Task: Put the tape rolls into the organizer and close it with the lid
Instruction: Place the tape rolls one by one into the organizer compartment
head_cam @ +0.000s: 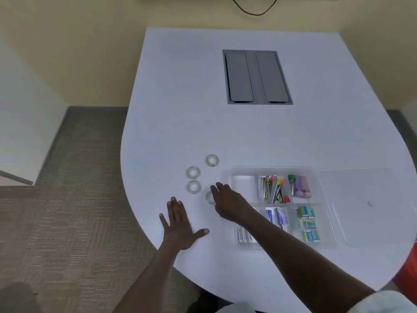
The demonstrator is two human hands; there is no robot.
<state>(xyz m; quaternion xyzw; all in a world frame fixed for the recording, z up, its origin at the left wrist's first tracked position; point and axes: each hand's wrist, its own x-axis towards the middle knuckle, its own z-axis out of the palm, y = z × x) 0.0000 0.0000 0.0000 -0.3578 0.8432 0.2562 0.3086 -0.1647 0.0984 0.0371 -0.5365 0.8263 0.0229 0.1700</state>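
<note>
Several clear tape rolls lie flat on the white table (225, 132), left of the organizer: one at the back (212, 160), two side by side nearer me (193, 172) (193, 186), and one (208, 197) half covered by my right hand (230, 201). My right hand reaches across with its fingers stretched over that roll, which still lies on the table. My left hand (180, 224) rests flat on the table, fingers spread, holding nothing. The clear organizer (273, 169) has a bare back-left compartment (244, 186). Its clear lid (361, 199) lies flat to its right.
The organizer's other compartments hold coloured clips and pens (274, 188), small tubes (300, 186), boxes (276, 216) and little blue packs (308, 224). A grey cable hatch (257, 76) sits in the table's far middle. The table's curved edge runs just left of my left hand, with carpet below.
</note>
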